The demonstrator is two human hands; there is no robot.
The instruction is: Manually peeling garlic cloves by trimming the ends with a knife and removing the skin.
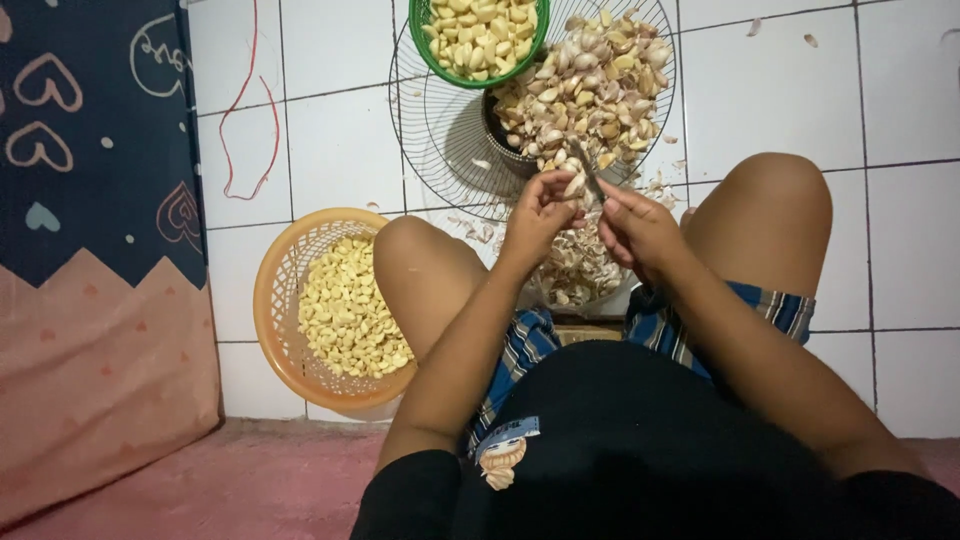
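White tiled floor [800, 90], head view only; person seated with bare knees raised, both hands working just in front of the wire rack [440, 150], which serves as landmark here. Left hand [535, 215] curled closed around a single garlic clove [574, 185], pinched at the fingertips. Right hand [635, 225] closed on a small knife [588, 172], blade angled up against the clove. On the rack: a heap of unpeeled cloves [590, 85] to its right side, and a green basket [535, 45] of peeled ones at its top edge. Below-left of the rack, near the left knee, an orange basket [275, 300] holds more peeled cloves. Papery skins [580, 270] lie piled just below the rack, between the knees. Step in hand, by my reading: skinning one clove. Next move likely calls for a shallow, controlled lift of the skin, blade kept clear of the thumb.
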